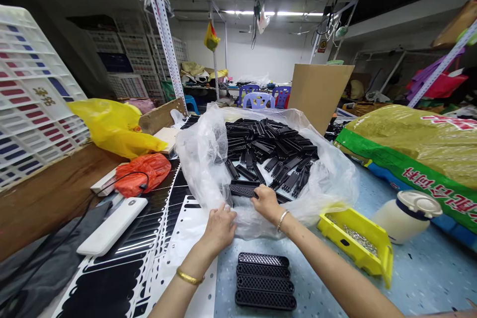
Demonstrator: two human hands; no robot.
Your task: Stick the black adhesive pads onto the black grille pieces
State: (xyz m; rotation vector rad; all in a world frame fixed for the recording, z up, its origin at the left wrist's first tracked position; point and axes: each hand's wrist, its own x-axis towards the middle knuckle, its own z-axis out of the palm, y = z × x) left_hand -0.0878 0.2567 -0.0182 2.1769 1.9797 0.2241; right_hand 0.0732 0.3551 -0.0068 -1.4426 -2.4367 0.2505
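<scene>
A clear plastic bag [203, 169] lies spread wide, its mouth turned toward me and full of loose black plastic strips [274, 144]. My right hand [267, 202] reaches over the near edge and pinches one black patterned strip [241, 190] at its right end. At the bag's near left rim, my left hand [219, 226] is closed on the crumpled plastic; its fingertips are partly hidden. Several black lattice-patterned strips [265, 285] lie side by side in a neat stack between my forearms, close to me.
A yellow bin [357, 248] of small metal parts and a white lidded jar [406, 216] stand at right, beside a green-and-gold sack [417, 149]. Left are a white power bank [112, 226], a red bag [143, 174] and black die-cut sheets [108, 283]. Cardboard [318, 92] stands behind.
</scene>
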